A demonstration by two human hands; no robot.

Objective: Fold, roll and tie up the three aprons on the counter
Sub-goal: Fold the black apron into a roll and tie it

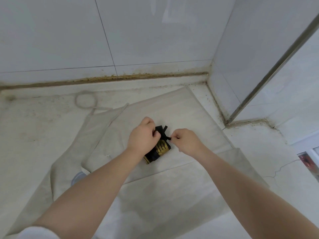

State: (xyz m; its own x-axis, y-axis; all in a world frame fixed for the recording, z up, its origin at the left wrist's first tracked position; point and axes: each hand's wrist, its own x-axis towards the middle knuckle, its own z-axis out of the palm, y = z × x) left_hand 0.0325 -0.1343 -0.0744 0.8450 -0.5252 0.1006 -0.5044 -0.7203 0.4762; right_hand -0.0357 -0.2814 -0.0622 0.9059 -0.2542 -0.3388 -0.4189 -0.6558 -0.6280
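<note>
Centre of frame, head view: rolled black-and-gold apron lay on pale apron spread over counter. Left hand pinched black tie at roll's top; right hand pinched tie end. Third apron not identifiable. Risk judged: uneven pull could slacken knot, letting roll unwind.

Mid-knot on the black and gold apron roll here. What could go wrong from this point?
1. The right hand pinches only the tip of the black strap; it may slip before the knot tightens.
2. The left hand pulls at the roll; if tension drops, it could unroll.
3. The roll sits on a spread beige apron, which tugging might drag and wrinkle.
</note>
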